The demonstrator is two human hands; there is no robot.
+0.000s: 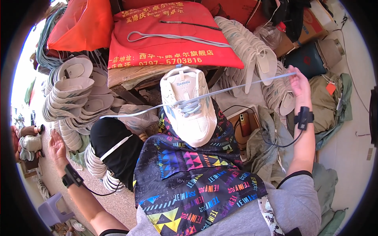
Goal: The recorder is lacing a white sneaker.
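A white and cream sneaker [197, 124] with pale blue trim rests upright between my knees, its toe toward me. Light blue lacing crosses its lower eyelets. One length of the shoelace [244, 83] stretches taut up to my right hand [299, 83], whose fingers are pinched on it at the far right. The other length runs left over the shoe, and its loose end lies above my black-clad knee. My left hand [58, 151] is off to the left, apart from that end, with fingers spread and holding nothing.
Ahead stands a wooden bench [134, 76] under a red cloth [173, 43], with a folded grey lace and a thin dark tool on it. Stacked shoe uppers [67, 94] flank it on both sides. A phone [245, 122] lies right of the shoe; a purple stool [55, 210] stands lower left.
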